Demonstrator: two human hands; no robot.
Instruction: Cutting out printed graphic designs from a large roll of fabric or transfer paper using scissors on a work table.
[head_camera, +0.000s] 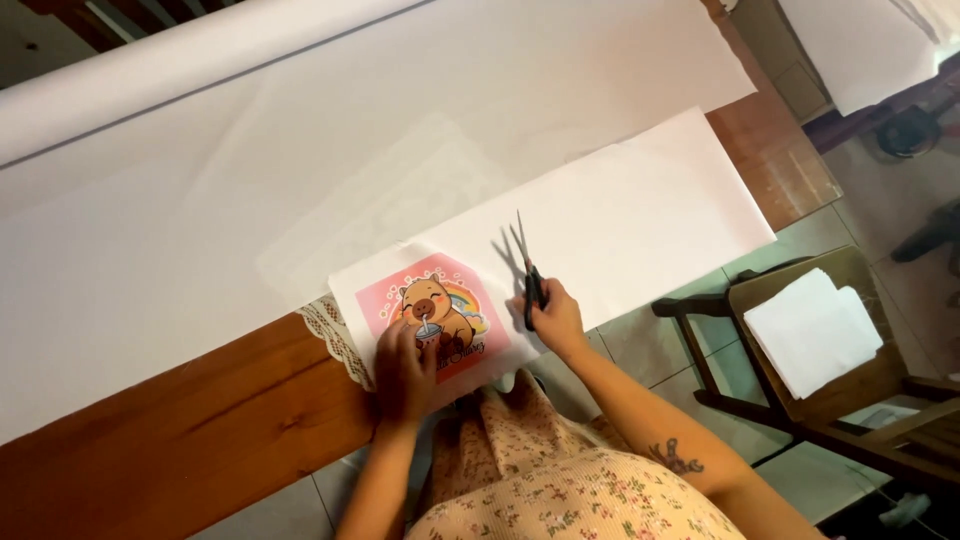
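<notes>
A tiled floor shows past the edge of a wooden desk (180, 440) that is mostly covered by wide white paper (300, 180) rolled out from a long roll (150, 70) at the far side. The landmark is a printed sheet (440, 310) near the desk's near edge, bearing a pink picture of a cartoon animal with a rainbow. The left hand (405, 370) lies flat on the near part of that picture, fingers spread and pressing it down. Just right of the picture the right hand (550, 315) grips the handles of a pair of scissors (525, 265), fingers closed through them, the blades parted and pointing away over the white part of the sheet. A strip of lace (335, 340) peeks out left of the picture. Well to the right of it, off the desk, a wooden chair (800, 340) carries folded white paper (810, 330). The step in hand looks like trimming around the picture; a cut would call for steadying the sheet and guiding the blades along the pink border.
</notes>
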